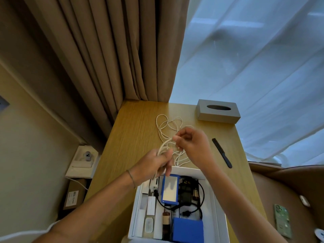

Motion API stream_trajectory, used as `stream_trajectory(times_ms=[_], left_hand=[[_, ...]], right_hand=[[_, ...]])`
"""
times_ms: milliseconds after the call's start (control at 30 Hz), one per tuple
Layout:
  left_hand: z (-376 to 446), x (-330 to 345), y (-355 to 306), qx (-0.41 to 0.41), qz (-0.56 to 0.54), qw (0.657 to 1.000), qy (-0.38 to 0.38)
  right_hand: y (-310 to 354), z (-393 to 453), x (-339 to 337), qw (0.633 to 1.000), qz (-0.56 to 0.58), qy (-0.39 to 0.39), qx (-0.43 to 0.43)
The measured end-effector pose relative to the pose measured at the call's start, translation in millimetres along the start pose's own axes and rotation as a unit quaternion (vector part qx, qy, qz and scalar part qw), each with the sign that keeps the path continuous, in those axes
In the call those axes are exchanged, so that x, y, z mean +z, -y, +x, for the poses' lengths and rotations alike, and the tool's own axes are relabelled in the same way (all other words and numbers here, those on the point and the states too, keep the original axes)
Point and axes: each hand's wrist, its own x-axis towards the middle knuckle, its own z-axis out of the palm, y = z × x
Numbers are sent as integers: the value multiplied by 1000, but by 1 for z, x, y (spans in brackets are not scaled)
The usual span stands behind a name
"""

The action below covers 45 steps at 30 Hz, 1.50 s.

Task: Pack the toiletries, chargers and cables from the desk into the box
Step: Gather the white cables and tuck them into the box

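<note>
A long white cable point(166, 127) lies in loose loops on the wooden desk point(133, 130). My left hand point(154, 165) grips a gathered bunch of its loops above the box's far edge. My right hand point(191, 144) pinches another strand of the same cable just to the right. The white box point(219, 216) stands at the desk's near edge. Inside it lie a blue-framed device point(170, 189), a black cable point(201, 193), a blue pouch point(188, 228), a brown bottle point(166, 223) and white chargers point(150, 204).
A black comb point(221, 152) lies on the desk to the right of my hands. A grey tissue box point(218, 111) sits at the far right corner. Curtains hang behind the desk. A green phone point(282, 220) rests on the brown seat at the right.
</note>
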Motion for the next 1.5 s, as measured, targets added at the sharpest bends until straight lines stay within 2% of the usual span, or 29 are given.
stream_trajectory(times_ms=[100, 167, 267, 367, 467, 500, 600, 700, 833, 967, 1067, 1200, 1267, 1333, 1500], left_hand=[[0, 1, 2, -39, -82, 982, -163], [3, 4, 9, -81, -103, 965, -225], [7, 11, 20, -130, -196, 935, -265], [7, 19, 25, -150, -281, 910, -267], [9, 29, 32, -155, -304, 893, -293], [11, 31, 35, -159, -269, 899, -306], [12, 33, 50, -155, -42, 929, -333], [7, 37, 71, -126, 159, 940, -274], [-8, 52, 99, -94, 350, 917, -166], [-7, 76, 117, -15, 483, 870, -102], [5, 100, 128, 27, 540, 838, -74], [18, 129, 145, 34, 562, 826, -17], [22, 137, 152, 55, 549, 834, -5], [24, 140, 158, 91, 532, 842, -9], [31, 144, 163, 128, 542, 828, -59]], right_hand=[[-21, -17, 20, 999, -42, -23, 24], [-30, -28, 34, 997, -65, -33, 32], [-37, -41, 52, 998, -40, -28, 51], [-41, -54, 64, 997, -16, -25, 74], [-46, -63, 65, 997, -40, -6, 66], [-48, -65, 62, 996, -58, 8, 63], [-59, -71, 46, 991, -105, 18, 80], [-76, -83, 30, 985, -132, -2, 109], [-94, -101, 14, 983, -117, 2, 142], [-103, -115, 3, 983, -96, -30, 153], [-106, -121, -6, 982, -80, -64, 156], [-107, -131, -15, 980, -82, -80, 162], [-109, -135, -17, 980, -87, -83, 159], [-111, -138, -18, 979, -101, -84, 156], [-118, -143, -20, 977, -110, -92, 159]])
